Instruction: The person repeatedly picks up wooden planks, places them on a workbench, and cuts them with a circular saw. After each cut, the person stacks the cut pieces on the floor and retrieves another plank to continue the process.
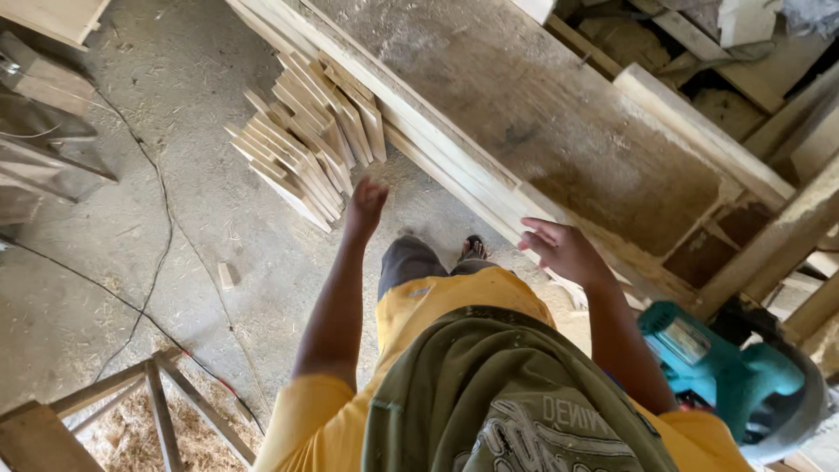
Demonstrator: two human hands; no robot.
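A person in a yellow shirt and olive-green apron stands on the dusty concrete workshop floor, seen from the head camera, with both bare hands raised and empty. The left hand reaches toward the loose stack of short pale wooden slats lying on the floor; its fingers look loosely curled and grip nothing, though motion blur leaves their exact spread hard to tell. The stack lies just beyond that hand, at about eleven o'clock from it, close but not touching. Each slat's long axis runs from ten o'clock to four o'clock in the frame, roughly parallel to the long pale planks along the edge of the worn wooden workbench. The right hand hovers open with fingers spread, palm partly up, above the planks' near end, well apart from the slats, so the left hand is clearly the nearer one. A teal electric circular saw sits at about four o'clock of the right hand, untouched. A black cable trails across the floor.
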